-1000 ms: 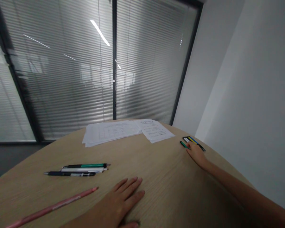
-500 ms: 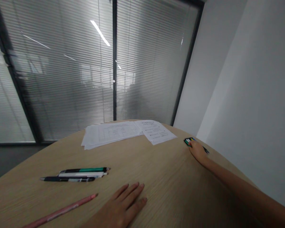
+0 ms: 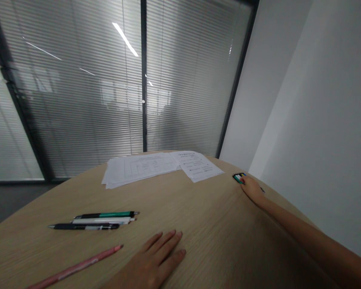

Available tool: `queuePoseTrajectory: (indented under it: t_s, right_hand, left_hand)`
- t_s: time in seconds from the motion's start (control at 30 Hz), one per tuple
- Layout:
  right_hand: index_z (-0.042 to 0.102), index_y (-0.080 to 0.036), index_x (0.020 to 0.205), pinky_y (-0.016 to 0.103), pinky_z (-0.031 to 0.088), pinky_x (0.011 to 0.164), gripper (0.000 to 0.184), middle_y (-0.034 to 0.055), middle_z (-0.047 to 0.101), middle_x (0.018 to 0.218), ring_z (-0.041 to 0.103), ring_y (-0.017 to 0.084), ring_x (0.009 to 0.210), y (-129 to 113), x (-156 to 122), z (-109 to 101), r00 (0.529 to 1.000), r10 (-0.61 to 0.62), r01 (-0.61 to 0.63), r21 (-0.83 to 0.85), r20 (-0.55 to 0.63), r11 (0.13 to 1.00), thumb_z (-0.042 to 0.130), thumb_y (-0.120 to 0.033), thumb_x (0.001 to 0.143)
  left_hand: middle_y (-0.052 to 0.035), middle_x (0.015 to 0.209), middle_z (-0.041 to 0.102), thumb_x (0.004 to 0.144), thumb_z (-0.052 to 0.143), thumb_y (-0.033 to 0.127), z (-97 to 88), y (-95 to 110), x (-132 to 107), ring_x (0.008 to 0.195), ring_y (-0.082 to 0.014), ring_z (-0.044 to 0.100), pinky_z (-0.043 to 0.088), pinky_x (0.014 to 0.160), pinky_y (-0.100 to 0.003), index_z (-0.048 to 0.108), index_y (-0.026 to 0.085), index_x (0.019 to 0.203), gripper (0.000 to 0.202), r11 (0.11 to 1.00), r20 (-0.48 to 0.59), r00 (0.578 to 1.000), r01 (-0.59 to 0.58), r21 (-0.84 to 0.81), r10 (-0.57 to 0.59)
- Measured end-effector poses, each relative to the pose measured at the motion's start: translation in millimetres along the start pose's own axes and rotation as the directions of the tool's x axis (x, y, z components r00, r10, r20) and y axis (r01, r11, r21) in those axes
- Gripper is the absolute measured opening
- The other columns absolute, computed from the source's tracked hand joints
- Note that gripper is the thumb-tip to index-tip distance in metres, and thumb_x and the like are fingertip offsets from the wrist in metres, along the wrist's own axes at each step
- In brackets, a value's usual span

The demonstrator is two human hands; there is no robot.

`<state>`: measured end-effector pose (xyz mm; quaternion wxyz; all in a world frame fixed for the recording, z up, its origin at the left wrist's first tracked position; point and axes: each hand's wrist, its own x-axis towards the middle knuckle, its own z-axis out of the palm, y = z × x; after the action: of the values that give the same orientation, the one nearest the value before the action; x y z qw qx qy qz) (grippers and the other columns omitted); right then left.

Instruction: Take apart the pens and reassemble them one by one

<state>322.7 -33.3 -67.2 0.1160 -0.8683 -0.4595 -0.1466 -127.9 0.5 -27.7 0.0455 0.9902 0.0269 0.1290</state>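
Note:
My left hand (image 3: 156, 261) lies flat on the wooden table (image 3: 216, 228) near the front edge, palm down, fingers stretched and holding nothing. My right arm reaches far to the right. There my right hand (image 3: 253, 188) covers a small bunch of coloured pens (image 3: 237, 177), its fingers curled together over them. Only the green, yellow and black ends stick out past the fingertips. A pink pencil (image 3: 75, 267) lies left of my left hand.
A green pen (image 3: 108, 214), a white pen (image 3: 102, 220) and a dark pen (image 3: 84, 226) lie side by side at centre left. Printed papers (image 3: 138, 168) are spread at the far edge. Glass with blinds stands behind, and a white wall (image 3: 319, 100) on the right.
A green pen that lay apart from the bunch now sits with it. My right hand slid forward over the coloured pens. My left hand drew back slightly toward me.

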Motion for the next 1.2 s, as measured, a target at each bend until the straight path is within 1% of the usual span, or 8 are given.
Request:
queuePoseTrajectory:
  t_s: [0.1,0.27,0.47,0.73,0.93,1.0,1.07,1.2]
  right_hand:
    - [0.051,-0.016,0.105,0.037,0.045,0.075,0.025,0.0065,0.053,0.106,0.054,0.017,0.089,0.9,0.7,0.6,1.000,-0.005,0.005,0.003,-0.009,1.000,0.046,-0.028,0.084]
    - [0.059,-0.008,0.087,0.028,0.040,0.079,0.017,0.0132,0.060,0.091,0.054,0.020,0.090,-0.6,0.2,-1.6,0.999,-0.017,0.018,0.019,-0.041,1.000,0.046,-0.010,0.077]
    - [0.058,-0.010,0.094,0.025,0.038,0.077,0.030,0.0121,0.061,0.092,0.055,0.019,0.088,-3.8,-2.4,-4.7,0.996,-0.037,0.041,0.050,-0.086,0.998,0.040,-0.005,0.071]
    - [0.056,-0.009,0.101,0.030,0.037,0.083,0.033,0.0126,0.059,0.099,0.053,0.021,0.093,-9.0,-8.3,-21.7,0.988,-0.104,0.114,0.087,-0.113,0.990,0.044,-0.011,0.070]
    - [0.060,-0.015,0.099,0.035,0.034,0.093,0.028,0.0112,0.060,0.104,0.050,0.023,0.103,-44.0,-53.5,-41.5,0.957,-0.281,0.289,0.135,-0.074,0.948,0.047,-0.021,0.075]
    - [0.057,-0.014,0.107,0.038,0.033,0.095,0.034,0.0127,0.056,0.112,0.048,0.023,0.107,-60.5,-78.5,-43.6,0.932,-0.362,0.345,0.239,0.029,0.908,0.046,-0.028,0.078]
    - [0.047,-0.014,0.120,0.040,0.031,0.097,0.046,0.0125,0.046,0.125,0.042,0.024,0.114,-75.8,-105.1,-45.0,0.882,-0.444,0.361,0.379,0.159,0.852,0.043,-0.036,0.079]
    - [0.028,-0.016,0.132,0.040,0.021,0.102,0.062,0.0078,0.024,0.137,0.022,0.023,0.125,-99.0,-148.7,-52.1,0.730,-0.630,0.465,0.484,0.264,0.741,0.041,-0.047,0.079]
  left_hand:
    - [-0.0064,0.132,0.037,0.086,0.040,0.038,-0.6,0.2,-0.4,0.117,-0.0252,0.038,0.030,0.098,-0.039,0.031,0.027,0.129,0.045,1.000,0.002,1.000,0.010,0.002,-0.010]
    - [-0.0048,0.134,0.034,0.085,0.042,0.038,0.2,-0.3,-0.6,0.118,-0.0250,0.037,0.029,0.098,-0.039,0.028,0.029,0.130,0.048,1.000,-0.006,1.000,0.001,-0.013,-0.001]
    - [-0.0038,0.134,0.035,0.086,0.041,0.038,2.3,-1.5,-0.4,0.118,-0.0251,0.037,0.029,0.098,-0.039,0.028,0.031,0.130,0.047,1.000,-0.025,1.000,0.001,-0.030,-0.001]
    - [-0.0055,0.132,0.038,0.087,0.038,0.038,-0.4,1.7,-0.1,0.118,-0.0252,0.038,0.029,0.098,-0.039,0.033,0.027,0.128,0.043,1.000,0.009,1.000,0.026,-0.014,-0.026]
    - [-0.0068,0.131,0.039,0.087,0.038,0.037,-9.2,6.7,2.5,0.119,-0.0248,0.036,0.029,0.098,-0.039,0.037,0.025,0.125,0.040,0.999,0.035,0.999,0.038,-0.015,-0.037]
    - [-0.0085,0.131,0.039,0.088,0.037,0.036,-12.9,9.1,4.4,0.119,-0.0250,0.035,0.030,0.098,-0.041,0.038,0.023,0.125,0.039,0.998,0.095,0.994,0.055,-0.010,-0.054]
    - [-0.0103,0.132,0.037,0.086,0.040,0.038,-15.5,11.1,6.1,0.120,-0.0258,0.034,0.029,0.098,-0.042,0.038,0.021,0.125,0.043,0.997,0.147,0.986,0.077,-0.015,-0.074]
    - [-0.0109,0.132,0.036,0.080,0.049,0.041,-15.3,12.1,7.2,0.121,-0.0280,0.032,0.027,0.098,-0.043,0.038,0.021,0.125,0.050,0.991,0.154,0.983,0.116,-0.066,-0.105]
